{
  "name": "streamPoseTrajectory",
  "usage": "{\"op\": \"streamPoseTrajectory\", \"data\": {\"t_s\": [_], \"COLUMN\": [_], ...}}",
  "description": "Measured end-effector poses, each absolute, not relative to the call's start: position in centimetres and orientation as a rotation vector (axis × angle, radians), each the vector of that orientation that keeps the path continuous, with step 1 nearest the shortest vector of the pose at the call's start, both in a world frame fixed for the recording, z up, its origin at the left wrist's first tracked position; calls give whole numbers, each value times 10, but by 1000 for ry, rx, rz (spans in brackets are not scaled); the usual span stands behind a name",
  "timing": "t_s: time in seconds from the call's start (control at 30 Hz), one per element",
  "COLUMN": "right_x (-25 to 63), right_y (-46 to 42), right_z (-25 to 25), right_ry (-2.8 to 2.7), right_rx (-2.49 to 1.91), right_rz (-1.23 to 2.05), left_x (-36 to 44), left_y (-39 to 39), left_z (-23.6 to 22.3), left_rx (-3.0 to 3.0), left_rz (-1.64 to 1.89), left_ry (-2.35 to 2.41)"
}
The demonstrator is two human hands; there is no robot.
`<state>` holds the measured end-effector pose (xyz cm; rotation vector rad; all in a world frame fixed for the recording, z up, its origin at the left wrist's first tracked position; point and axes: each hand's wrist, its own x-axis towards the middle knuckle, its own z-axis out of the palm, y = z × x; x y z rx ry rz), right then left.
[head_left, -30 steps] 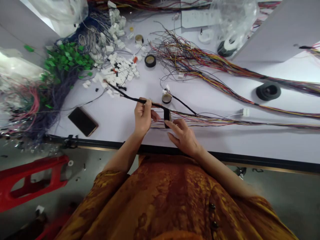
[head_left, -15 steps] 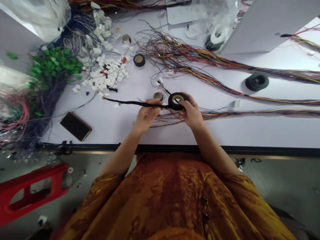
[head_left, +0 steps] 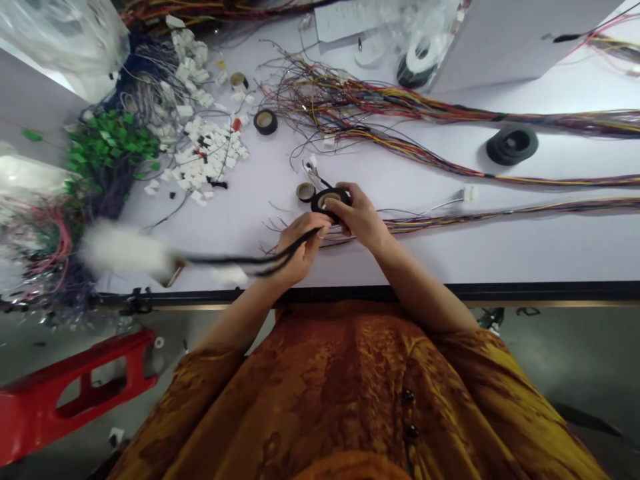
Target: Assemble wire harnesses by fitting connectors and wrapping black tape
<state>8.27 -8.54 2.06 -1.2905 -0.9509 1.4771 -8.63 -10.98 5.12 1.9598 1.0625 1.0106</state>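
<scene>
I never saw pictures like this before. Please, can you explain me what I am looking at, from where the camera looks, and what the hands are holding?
There is no machine here. These are a person's two bare hands, the left hand and the right hand. The camera is worn on the person's head, so it looks forward and down, over an orange patterned garment at a white table. The right hand holds a roll of black tape, and the left hand grips a black wire bundle, whose far end is blurred. On the table lie long bundles of coloured wires, a heap of white plastic connectors, green tags and a smaller tape roll. On the floor is a red plastic stool.
</scene>
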Motion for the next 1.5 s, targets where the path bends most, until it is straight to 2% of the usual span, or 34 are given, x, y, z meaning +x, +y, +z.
{"op": "streamPoseTrajectory", "data": {"t_s": [0.07, 0.17, 0.27, 0.37, 0.43, 0.53, 0.6, 0.67, 0.77, 0.9, 1.1, 1.27, 1.37, 1.5], "right_x": [85, 89, 91, 91, 90, 92, 98, 106, 115, 118, 129, 113, 105, 116], "right_y": [-83, -122, -162, -154, -123, -75, -61, -64, -91, -121, -124, -156, -170, -149], "right_z": [16, 7, 6, 16, 23, 27, 24, 21, 18, 14, 0, -1, 2, 20], "right_ry": [-896, -1144, -1570, -1453, -1232, -1021, -812, -644, -627, -824, -1010, -1465, -1743, -1596], "right_rx": [-1298, -1326, -1306, -1347, -1405, -1413, -1340, -1200, -1095, -1246, -1392, -1408, -1291, -1329], "right_rz": [1498, 1154, 918, 863, 984, 1400, 1604, 1650, 1515, 1248, 983, 700, 680, 757], "left_x": [-84, -80, -77, -77, -78, -79, -78, -76, -71, -66, -60, -50, -49, -54], "left_y": [-107, -96, -90, -95, -102, -111, -111, -107, -96, -83, -77, -78, -83, -98], "left_z": [43, 30, 30, 40, 46, 45, 38, 29, 18, 13, 12, 21, 27, 36], "left_rx": [1930, 1547, 1238, 1318, 1535, 1821, 1828, 1704, 1458, 1231, 1232, 1182, 1209, 1572], "left_rz": [1126, 1257, 1224, 1157, 1081, 1004, 1046, 1136, 1211, 1163, 978, 1074, 1094, 1062], "left_ry": [1139, 1308, 1306, 1195, 1128, 1123, 1177, 1206, 1224, 1230, 1083, 1166, 1172, 1147]}}
